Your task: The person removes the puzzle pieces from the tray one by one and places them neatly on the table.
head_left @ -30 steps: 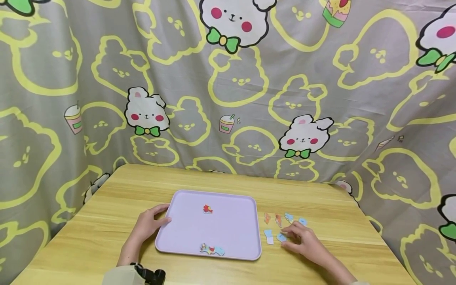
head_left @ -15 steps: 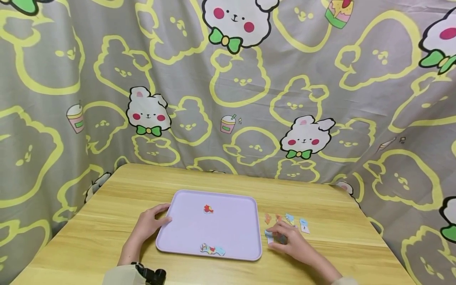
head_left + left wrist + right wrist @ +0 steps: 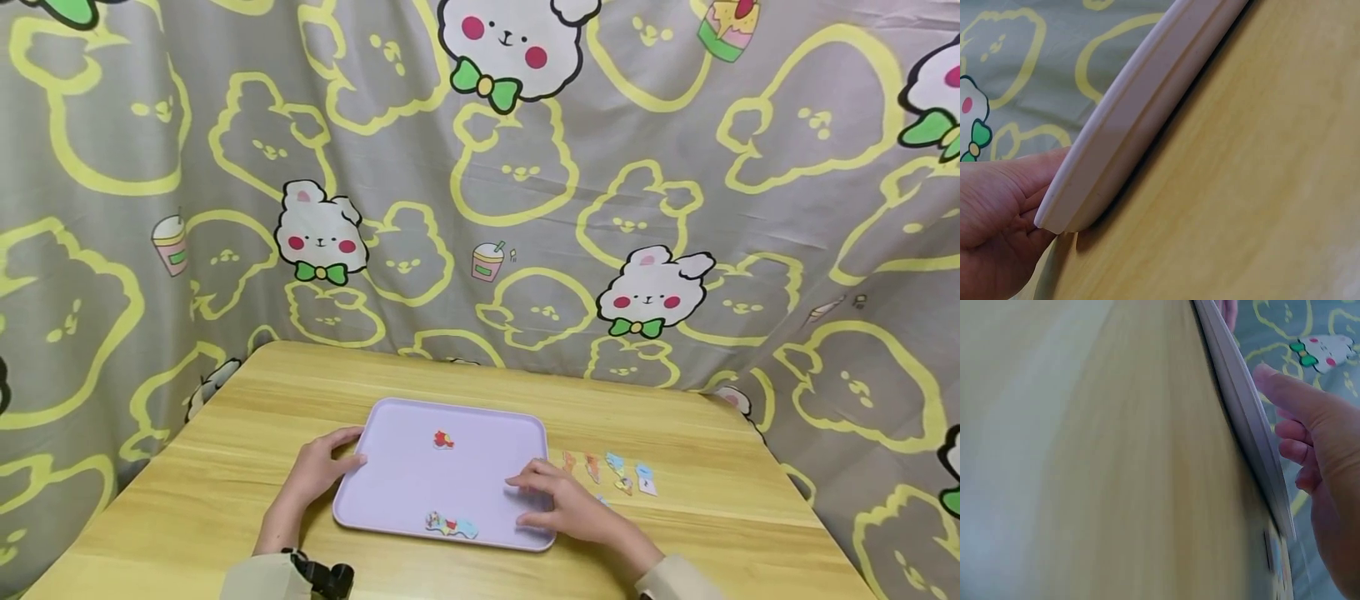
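A lilac tray (image 3: pixel 420 483) lies on the table. My left hand (image 3: pixel 318 468) holds its left edge, thumb over the rim; in the left wrist view the fingers (image 3: pixel 1033 220) go behind the rim. Inside the tray are a small red puzzle piece (image 3: pixel 443 439) toward the back and a joined strip of colourful puzzle pieces (image 3: pixel 451 524) along the front. Over the tray's right side hovers my right hand (image 3: pixel 566 502), thumb and index apart, with nothing seen between them. In the right wrist view its thumb (image 3: pixel 1294 394) extends and the other fingers bend loosely.
Right of the tray lie more puzzle pieces: orange ones (image 3: pixel 592 467), a blue one (image 3: pixel 615 463), a yellowish one (image 3: pixel 624 485) and a blue-and-white one (image 3: pixel 646 479). The right hand partly covers others. A patterned curtain (image 3: pixel 525 225) surrounds the wooden table (image 3: pixel 720 492).
My right hand has moved left from the loose pieces to over the tray's right side. The yellowish piece and the blue-and-white one have come into view from under it. The left hand stays put.
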Action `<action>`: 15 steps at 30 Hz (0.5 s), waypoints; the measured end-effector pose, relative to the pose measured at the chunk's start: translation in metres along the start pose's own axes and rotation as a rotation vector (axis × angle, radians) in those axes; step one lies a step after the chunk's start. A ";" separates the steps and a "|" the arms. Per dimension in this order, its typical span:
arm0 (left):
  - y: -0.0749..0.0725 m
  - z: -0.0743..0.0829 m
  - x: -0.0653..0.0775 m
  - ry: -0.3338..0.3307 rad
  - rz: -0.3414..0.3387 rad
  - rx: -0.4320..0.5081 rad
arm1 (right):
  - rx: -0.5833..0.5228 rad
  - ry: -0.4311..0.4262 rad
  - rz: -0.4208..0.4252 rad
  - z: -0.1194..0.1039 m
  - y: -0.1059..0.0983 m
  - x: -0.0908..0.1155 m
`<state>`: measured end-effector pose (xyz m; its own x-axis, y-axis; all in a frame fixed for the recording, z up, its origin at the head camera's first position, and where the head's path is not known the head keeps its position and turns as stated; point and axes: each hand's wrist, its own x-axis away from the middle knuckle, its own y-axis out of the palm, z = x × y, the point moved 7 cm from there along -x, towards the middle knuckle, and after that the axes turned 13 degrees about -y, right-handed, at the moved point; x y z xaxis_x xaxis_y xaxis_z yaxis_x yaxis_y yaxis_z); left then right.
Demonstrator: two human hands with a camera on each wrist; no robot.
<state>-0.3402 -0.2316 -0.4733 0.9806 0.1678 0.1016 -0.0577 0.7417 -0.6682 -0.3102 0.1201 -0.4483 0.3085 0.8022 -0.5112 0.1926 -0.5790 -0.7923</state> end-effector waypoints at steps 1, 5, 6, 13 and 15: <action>0.000 0.000 0.000 0.000 0.002 -0.001 | -0.006 0.001 -0.023 0.000 0.004 -0.004; 0.001 0.000 -0.001 0.000 0.006 -0.009 | -0.015 0.001 -0.106 -0.002 0.018 -0.018; 0.001 -0.001 -0.001 -0.008 0.004 -0.005 | -0.016 -0.001 -0.125 -0.003 0.021 -0.021; 0.001 -0.001 0.001 -0.010 0.002 -0.004 | -0.008 -0.034 -0.236 -0.006 0.038 -0.041; 0.000 -0.001 0.001 -0.014 0.000 -0.001 | -0.005 -0.047 -0.269 -0.007 0.042 -0.046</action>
<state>-0.3387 -0.2319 -0.4743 0.9778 0.1770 0.1120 -0.0576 0.7411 -0.6689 -0.3096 0.0583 -0.4558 0.2021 0.9329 -0.2980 0.2662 -0.3452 -0.9000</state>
